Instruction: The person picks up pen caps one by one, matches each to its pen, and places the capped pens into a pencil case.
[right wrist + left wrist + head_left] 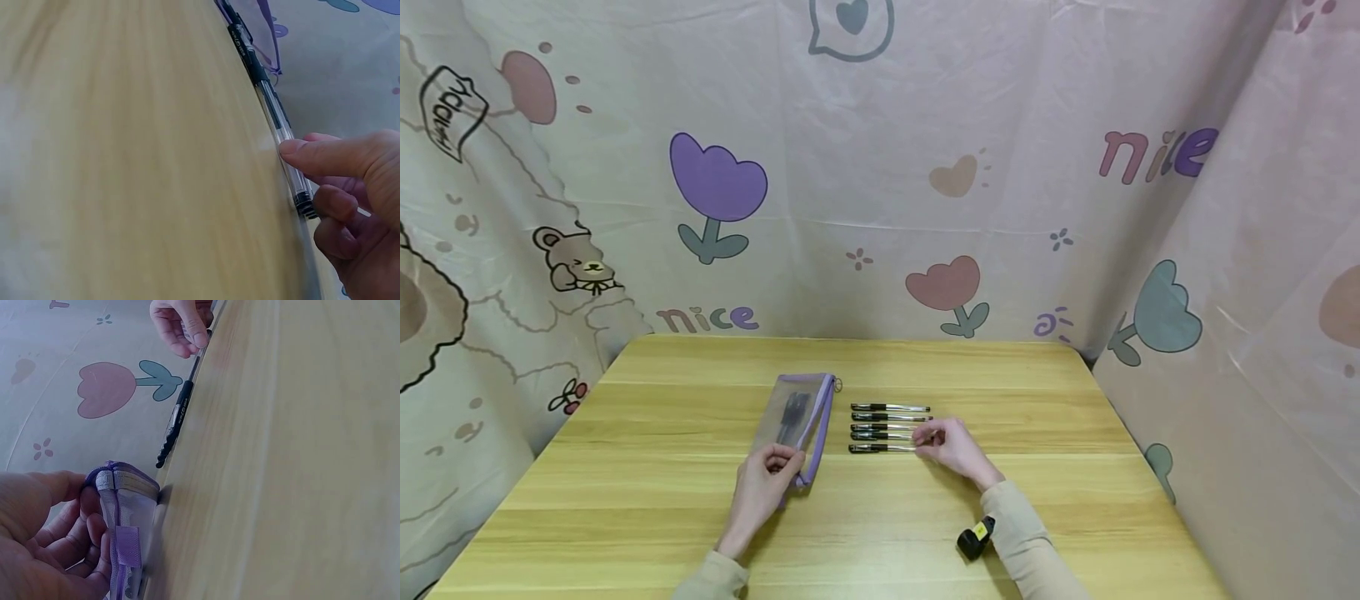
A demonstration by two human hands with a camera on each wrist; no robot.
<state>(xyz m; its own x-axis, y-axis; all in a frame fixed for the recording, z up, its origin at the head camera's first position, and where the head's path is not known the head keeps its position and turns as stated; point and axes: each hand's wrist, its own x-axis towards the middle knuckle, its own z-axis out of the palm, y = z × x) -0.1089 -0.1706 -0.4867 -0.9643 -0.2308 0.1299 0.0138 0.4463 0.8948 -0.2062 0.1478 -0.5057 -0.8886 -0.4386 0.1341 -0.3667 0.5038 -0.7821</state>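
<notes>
A translucent pencil case with purple trim lies left of centre, its zipped side gaping. Something dark shows through its mesh; I cannot tell what. At the case's near end, my left hand pinches the purple edge between thumb and fingers, as the left wrist view also shows. Several black-gripped clear pens lie side by side in a row to the right of the case. My right hand is at their right ends, pinching the barrel of the nearest pen with thumb and fingers. That pen still lies along the tabletop.
A small black tape measure with a yellow label sits beside the right sleeve, near the front. The wooden table is backed by a patterned cloth that also hangs at both sides.
</notes>
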